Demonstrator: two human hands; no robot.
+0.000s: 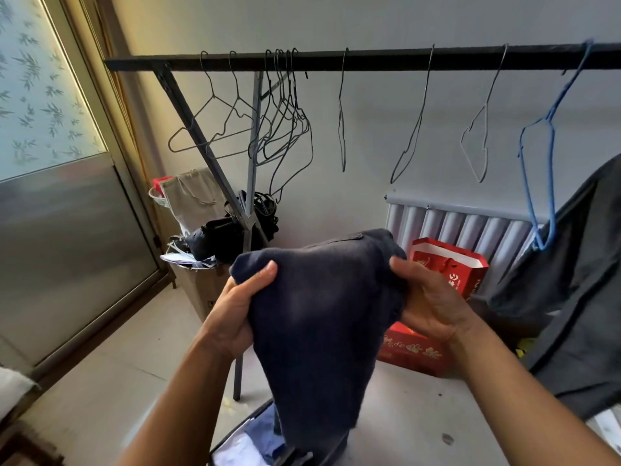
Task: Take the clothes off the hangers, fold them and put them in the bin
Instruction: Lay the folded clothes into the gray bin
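Note:
A dark navy garment hangs folded between my hands at chest height. My left hand grips its left upper edge with the thumb on top. On the other side, my right hand grips the right upper edge. Its lower end dangles over the bin at the bottom, which holds white and blue clothes. Bare wire hangers hang on the black rail. A blue hanger hangs at the right, beside a dark grey garment.
A grey radiator stands against the back wall with red gift bags and a red box before it. Black bags and a cardboard box sit at the rack's left leg. A glass sliding door fills the left.

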